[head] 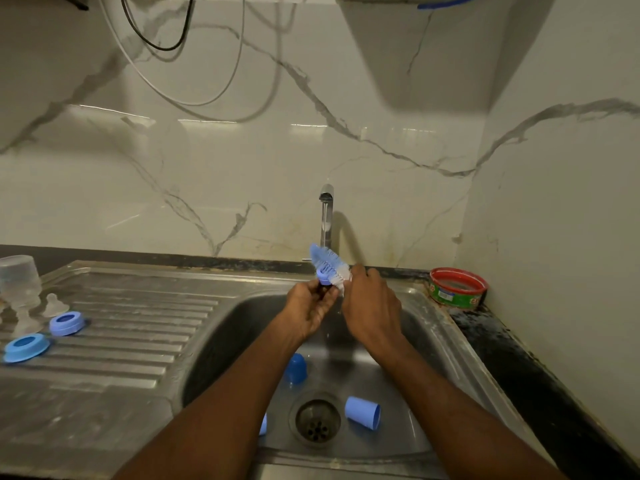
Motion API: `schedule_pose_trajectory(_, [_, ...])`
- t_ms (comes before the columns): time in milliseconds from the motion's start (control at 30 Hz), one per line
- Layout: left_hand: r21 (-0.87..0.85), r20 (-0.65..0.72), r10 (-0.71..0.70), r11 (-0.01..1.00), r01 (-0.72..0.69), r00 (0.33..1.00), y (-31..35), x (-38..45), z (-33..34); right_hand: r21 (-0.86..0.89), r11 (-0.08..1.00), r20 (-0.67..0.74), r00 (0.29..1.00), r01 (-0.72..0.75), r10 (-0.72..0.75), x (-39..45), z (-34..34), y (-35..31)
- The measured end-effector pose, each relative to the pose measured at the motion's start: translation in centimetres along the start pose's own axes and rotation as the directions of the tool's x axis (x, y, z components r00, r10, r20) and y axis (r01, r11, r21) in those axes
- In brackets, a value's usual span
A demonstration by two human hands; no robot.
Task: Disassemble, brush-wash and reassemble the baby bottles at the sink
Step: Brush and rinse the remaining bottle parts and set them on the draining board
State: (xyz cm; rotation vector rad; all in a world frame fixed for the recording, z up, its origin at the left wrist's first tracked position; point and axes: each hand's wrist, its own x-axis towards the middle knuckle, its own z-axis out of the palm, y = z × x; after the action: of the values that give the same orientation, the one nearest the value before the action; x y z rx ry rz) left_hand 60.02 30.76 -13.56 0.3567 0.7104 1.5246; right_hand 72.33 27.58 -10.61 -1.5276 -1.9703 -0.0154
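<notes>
Over the sink (pixel 433 327), just below the tap (pixel 326 216), both hands hold a bottle brush (pixel 323 259) with blue and white bristles. My left hand (pixel 308 308) grips the brush's blue slotted base from below. My right hand (pixel 372 303) has its fingers curled onto the white bristle end. Two blue caps (pixel 296 368) (pixel 362 412) lie in the basin near the drain (pixel 318 419). My left forearm partly hides a third blue piece (pixel 263 424). On the drainboard at the left are two blue screw rings (pixel 66 323) (pixel 26 347), clear teats (pixel 53 304) and an upturned clear bottle (pixel 19 282).
A red-rimmed green tub (pixel 457 287) stands on the dark counter at the sink's back right corner. The marble wall is close behind the tap and on the right. Cables hang on the wall above.
</notes>
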Motion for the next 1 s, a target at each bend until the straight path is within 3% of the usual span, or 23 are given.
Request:
schedule_pose_trajectory(133, [0.092, 0.074, -0.074, 0.993, 0.067, 0.995, 0.1, 0.0, -0.5, 0.059, 0.997, -0.027, 0.998, -0.049, 0.051, 0.6, -0.8, 0.0])
schedule_pose_trajectory(233, [0.117, 0.077, -0.037, 0.993, 0.027, 0.996, -0.2, 0.1, -0.2, 0.094, 0.993, -0.027, 0.997, -0.074, 0.076, 0.9, -1.2, 0.3])
schedule_pose_trajectory(400, [-0.007, -0.057, 0.153, 0.988, -0.154, 0.987, 0.6, 0.7, -0.2, 0.107, 0.994, 0.008, 1.000, -0.023, 0.022, 0.4, -0.4, 0.5])
schedule_pose_trajectory(500, [-0.036, -0.085, 0.131, 0.990, -0.135, 0.988, 0.7, 0.9, -0.7, 0.117, 0.993, 0.041, 0.999, -0.018, 0.013, 0.2, 0.1, 0.1])
schedule_pose_trajectory(633, [0.171, 0.073, -0.030, 0.985, 0.017, 0.997, -0.3, 0.0, -0.6, 0.177, 0.979, 0.037, 0.995, -0.097, 0.091, 0.8, -0.4, 0.9])
schedule_pose_trajectory(733, [0.310, 0.072, -0.018, 0.951, -0.005, 0.997, -0.7, -0.6, 0.3, 0.190, 0.974, 0.023, 0.992, -0.127, 0.124, 1.3, -0.5, 1.6])
schedule_pose_trajectory(900, [0.086, -0.109, 0.147, 0.987, -0.138, 0.983, 0.1, 0.5, 0.1, 0.155, 0.986, 0.017, 0.999, -0.053, 0.051, 0.5, -0.5, 1.0])
schedule_pose_trajectory(1000, [0.090, -0.104, 0.121, 0.990, -0.112, 0.987, 0.2, 0.6, -0.5, 0.129, 0.991, 0.035, 0.999, -0.020, 0.016, 0.2, 0.3, 0.5])
